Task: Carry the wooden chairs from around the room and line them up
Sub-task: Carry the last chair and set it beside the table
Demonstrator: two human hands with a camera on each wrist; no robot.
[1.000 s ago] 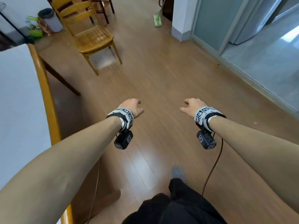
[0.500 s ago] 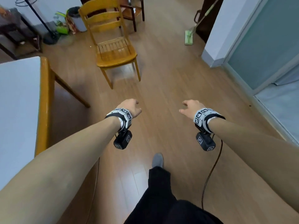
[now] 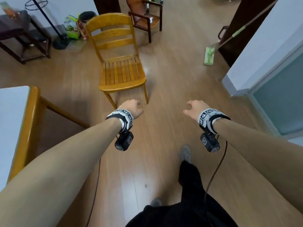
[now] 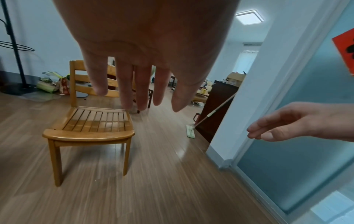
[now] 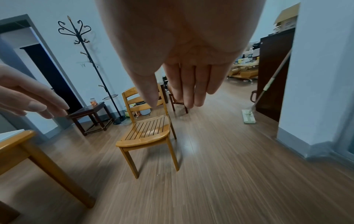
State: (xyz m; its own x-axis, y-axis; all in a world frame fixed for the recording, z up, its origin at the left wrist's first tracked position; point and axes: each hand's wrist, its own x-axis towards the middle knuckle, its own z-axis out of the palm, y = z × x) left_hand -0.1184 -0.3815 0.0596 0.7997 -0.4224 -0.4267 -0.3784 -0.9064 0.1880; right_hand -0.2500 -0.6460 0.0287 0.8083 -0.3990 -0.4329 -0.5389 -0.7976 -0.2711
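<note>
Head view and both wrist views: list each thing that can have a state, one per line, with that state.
wooden chair: upright on the floor, seat bare, untouched.
left hand: empty, fingers relaxed, short of the chair.
right hand: empty, fingers loosely spread.
mop: head on the floor, handle leaning against the dark cabinet.
dark armchair: upright behind the wooden chair.
table: standing at the left, white top.
coat stand: upright, its hooks bare.

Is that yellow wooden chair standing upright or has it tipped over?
Upright. The chair stands on the wooden floor with its seat level and its back rising straight; neither hand touches it.
</note>
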